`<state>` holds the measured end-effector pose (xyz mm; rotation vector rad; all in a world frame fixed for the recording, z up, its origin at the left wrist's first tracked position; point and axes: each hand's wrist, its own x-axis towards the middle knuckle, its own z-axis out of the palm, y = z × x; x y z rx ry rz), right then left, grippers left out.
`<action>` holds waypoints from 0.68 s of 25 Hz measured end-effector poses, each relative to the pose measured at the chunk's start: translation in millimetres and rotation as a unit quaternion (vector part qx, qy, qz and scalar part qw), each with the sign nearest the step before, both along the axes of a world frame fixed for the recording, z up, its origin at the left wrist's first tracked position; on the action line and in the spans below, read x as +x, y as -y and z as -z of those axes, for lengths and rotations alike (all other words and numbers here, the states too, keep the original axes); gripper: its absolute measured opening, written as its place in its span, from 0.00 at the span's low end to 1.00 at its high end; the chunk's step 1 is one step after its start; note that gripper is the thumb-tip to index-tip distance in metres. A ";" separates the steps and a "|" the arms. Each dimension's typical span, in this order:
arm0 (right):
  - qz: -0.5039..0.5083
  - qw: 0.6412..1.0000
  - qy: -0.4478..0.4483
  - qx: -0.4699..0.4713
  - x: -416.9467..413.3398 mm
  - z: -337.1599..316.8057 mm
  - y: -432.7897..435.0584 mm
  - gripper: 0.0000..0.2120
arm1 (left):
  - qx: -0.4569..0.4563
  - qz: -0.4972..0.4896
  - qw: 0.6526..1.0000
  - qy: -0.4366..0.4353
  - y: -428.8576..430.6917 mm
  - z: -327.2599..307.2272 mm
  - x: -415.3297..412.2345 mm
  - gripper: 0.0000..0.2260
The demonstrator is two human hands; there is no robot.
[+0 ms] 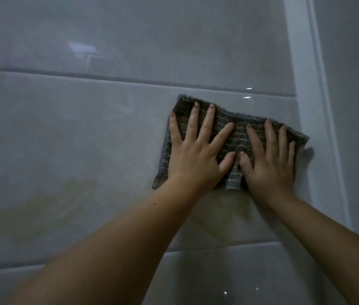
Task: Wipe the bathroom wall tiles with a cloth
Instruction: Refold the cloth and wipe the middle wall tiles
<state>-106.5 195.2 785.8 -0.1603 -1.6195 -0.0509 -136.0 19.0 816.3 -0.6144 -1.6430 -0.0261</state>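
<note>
A grey striped cloth lies flat against the glossy pale grey wall tiles, just below a horizontal grout line. My left hand presses on the cloth's left half with fingers spread. Beside it, my right hand presses on the right half, fingers also spread, thumbs nearly touching. Both palms hold the cloth to the tile. The cloth's lower middle part is hidden under my hands.
A white vertical trim strip runs down the wall right of the cloth, with another wall surface beyond it. Grout lines divide the large tiles above and below. The tiles reflect light and my arms.
</note>
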 end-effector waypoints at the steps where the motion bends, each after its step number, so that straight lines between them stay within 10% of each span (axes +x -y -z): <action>1: -0.003 1.000 -0.003 0.010 -2.9 3.2 11.9 0.30 | 0.004 -0.004 1.000 -0.005 14.9 2.2 -3.5 0.29; 17: -0.048 0.991 -0.020 0.124 -49.2 22.6 245.8 0.29 | 0.090 -0.060 0.994 -0.020 259.0 47.6 -53.0 0.28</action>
